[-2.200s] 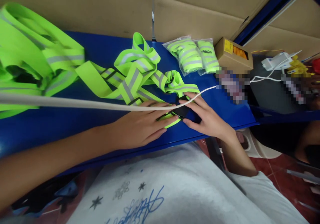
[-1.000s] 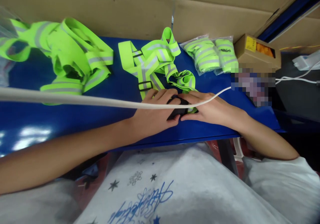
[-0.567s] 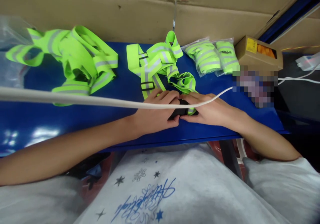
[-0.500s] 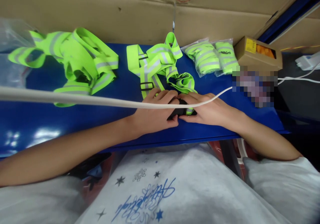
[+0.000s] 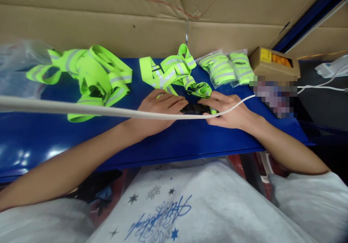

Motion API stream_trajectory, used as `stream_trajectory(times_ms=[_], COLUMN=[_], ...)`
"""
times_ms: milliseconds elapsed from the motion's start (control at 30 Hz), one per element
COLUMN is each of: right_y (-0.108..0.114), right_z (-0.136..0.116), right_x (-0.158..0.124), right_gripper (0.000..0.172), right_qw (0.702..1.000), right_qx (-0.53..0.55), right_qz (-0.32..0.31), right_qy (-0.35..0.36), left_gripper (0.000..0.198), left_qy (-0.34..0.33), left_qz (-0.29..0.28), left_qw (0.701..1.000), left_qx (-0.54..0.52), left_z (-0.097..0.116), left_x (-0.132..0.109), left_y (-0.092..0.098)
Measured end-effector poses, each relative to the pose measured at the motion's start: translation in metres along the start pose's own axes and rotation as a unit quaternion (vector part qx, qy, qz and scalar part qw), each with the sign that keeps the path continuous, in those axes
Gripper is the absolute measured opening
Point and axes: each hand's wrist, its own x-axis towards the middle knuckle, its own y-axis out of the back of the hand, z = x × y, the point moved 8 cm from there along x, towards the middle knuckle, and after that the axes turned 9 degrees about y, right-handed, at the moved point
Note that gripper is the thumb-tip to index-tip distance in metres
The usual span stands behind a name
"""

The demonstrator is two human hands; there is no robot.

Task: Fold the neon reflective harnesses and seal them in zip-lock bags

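A black strap piece (image 5: 195, 108) runs between my two hands, low over the near part of the table. My left hand (image 5: 160, 107) has its fingers closed on the left end of it. My right hand (image 5: 228, 109) pinches the right end, where a bit of neon green webbing shows beside the fingers. Just beyond them lies a tangled neon green reflective strap (image 5: 175, 69) with grey stripes; whether it joins the black piece is hidden by my hands. A white cable (image 5: 114, 111) crosses the view in front of both hands and hides part of the grip.
On the blue table (image 5: 168, 141), a larger heap of reflective straps (image 5: 89, 72) lies left, by clear plastic bags (image 5: 24, 65). Bagged straps (image 5: 220, 71) and a cardboard box (image 5: 272, 63) stand back right, near a blurred-out patch. A cardboard wall (image 5: 152, 29) closes the back.
My hands have moved apart, the left one to the left, so more of the black piece shows between them. The view has shifted slightly.
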Motion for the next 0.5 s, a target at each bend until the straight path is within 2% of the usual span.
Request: stream_trajectory(times_ms=[133,233,333,400,500], right_y=[0.003,0.005,0.010,0.013,0.017], right_z=[0.005,0.018,0.038,0.052,0.078], right_x=[-0.003,-0.003,-0.001,-0.002,-0.011], right_gripper=[0.043,0.046,0.057,0.061,0.062], right_qw=[1.000,0.999,0.986,0.967,0.949], right_qx=[-0.007,0.008,0.110,0.172,0.179], right_qz=[0.017,0.043,0.118,0.174,0.235], right_qy=[0.018,-0.005,-0.046,-0.067,-0.110], left_gripper=[0.030,0.034,0.047,0.059,0.067], left_qy=[0.018,0.123,0.225,0.247,0.260], left_qz=[0.010,0.019,0.018,0.026,0.094], left_qw=[1.000,0.990,0.960,0.937,0.904], left_qx=[-0.011,-0.064,-0.167,-0.245,-0.327], left_z=[-0.007,-0.037,-0.072,-0.087,-0.110], left_x=[0.004,0.007,0.008,0.010,0.011], left_y=[0.007,0.016,0.020,0.020,0.031])
